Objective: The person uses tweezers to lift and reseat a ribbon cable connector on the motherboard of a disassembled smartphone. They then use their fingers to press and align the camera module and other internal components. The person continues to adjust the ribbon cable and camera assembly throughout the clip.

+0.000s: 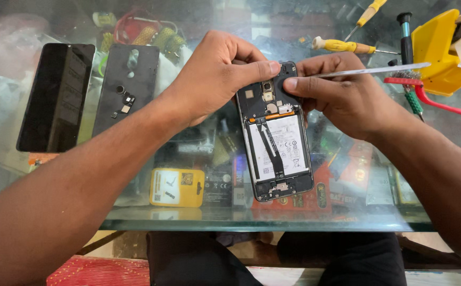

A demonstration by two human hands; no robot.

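Note:
An opened phone [278,153] with its back off lies on the glass table [135,212], showing a white battery and dark circuit cover. My left hand [217,74] grips the phone's top left corner, thumb pressing the dark cover near the camera. My right hand [341,92] holds the top right corner, thumb meeting the left thumb, and it also holds metal tweezers [378,70] that point right.
A black phone screen [55,95] and a black back cover [127,87] lie at the left. Yellow-handled screwdrivers [341,46], a black screwdriver [406,37], a red tool [437,100] and a yellow tape dispenser [445,50] sit at the back right. Packaged parts show under the glass.

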